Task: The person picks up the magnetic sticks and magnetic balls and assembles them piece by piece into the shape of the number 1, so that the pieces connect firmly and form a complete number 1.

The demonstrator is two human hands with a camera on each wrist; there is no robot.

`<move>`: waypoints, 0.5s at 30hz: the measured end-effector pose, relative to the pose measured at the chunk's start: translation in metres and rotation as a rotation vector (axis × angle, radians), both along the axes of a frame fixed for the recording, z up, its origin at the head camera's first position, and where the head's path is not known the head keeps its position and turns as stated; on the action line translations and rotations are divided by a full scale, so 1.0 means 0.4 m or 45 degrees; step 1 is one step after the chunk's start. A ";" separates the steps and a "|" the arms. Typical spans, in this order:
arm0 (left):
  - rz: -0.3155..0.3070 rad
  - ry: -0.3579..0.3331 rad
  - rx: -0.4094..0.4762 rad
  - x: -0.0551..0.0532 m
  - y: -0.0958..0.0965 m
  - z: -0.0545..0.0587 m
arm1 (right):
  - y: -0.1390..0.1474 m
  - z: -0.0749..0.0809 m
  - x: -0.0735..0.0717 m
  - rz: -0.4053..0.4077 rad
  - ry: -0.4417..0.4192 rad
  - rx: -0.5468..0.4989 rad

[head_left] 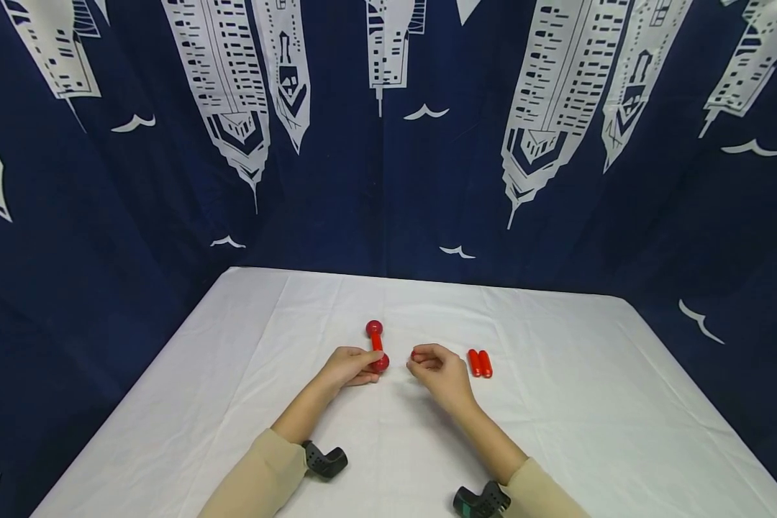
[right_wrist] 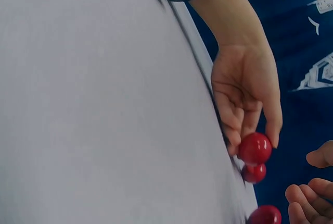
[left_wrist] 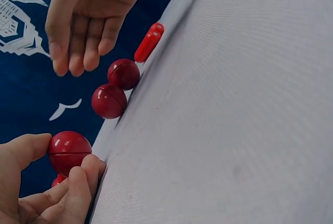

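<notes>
My left hand (head_left: 351, 365) grips the near ball (left_wrist: 70, 153) of a dumbbell-shaped piece between thumb and fingers. This piece has two glossy dark-red balls joined by a bright red rod (head_left: 377, 341); its far ball (head_left: 374, 329) points away from me. To the right, my right hand (head_left: 442, 372) hovers over the table with loosely bent fingers and nothing between them. Close by its fingertips a loose red ball (head_left: 414, 355) peeks out in the head view. The left wrist view shows two loose balls there, one ball (left_wrist: 109, 101) in front of another ball (left_wrist: 124, 74).
Two short red rods (head_left: 480, 363) lie side by side to the right of my right hand. A white cloth (head_left: 557, 403) covers the table. Behind it hangs a dark blue curtain (head_left: 382, 194) with white building prints. Each wrist carries a black camera (head_left: 326, 460).
</notes>
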State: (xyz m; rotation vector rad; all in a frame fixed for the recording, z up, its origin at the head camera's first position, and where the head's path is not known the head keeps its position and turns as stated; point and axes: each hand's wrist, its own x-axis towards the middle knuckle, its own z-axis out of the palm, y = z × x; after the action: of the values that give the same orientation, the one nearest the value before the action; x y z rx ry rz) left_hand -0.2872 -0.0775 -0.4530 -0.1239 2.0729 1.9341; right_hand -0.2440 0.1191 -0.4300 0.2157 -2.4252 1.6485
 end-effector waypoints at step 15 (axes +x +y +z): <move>-0.021 0.041 -0.011 0.002 -0.004 -0.009 | 0.179 0.007 -0.023 -0.232 -0.138 -0.055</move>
State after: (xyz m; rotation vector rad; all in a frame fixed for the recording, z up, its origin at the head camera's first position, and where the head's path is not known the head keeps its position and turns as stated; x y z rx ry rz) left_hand -0.2864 -0.0790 -0.4565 -0.0784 2.0965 1.9297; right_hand -0.2532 0.1909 -0.4272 -0.1012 -2.4005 1.6690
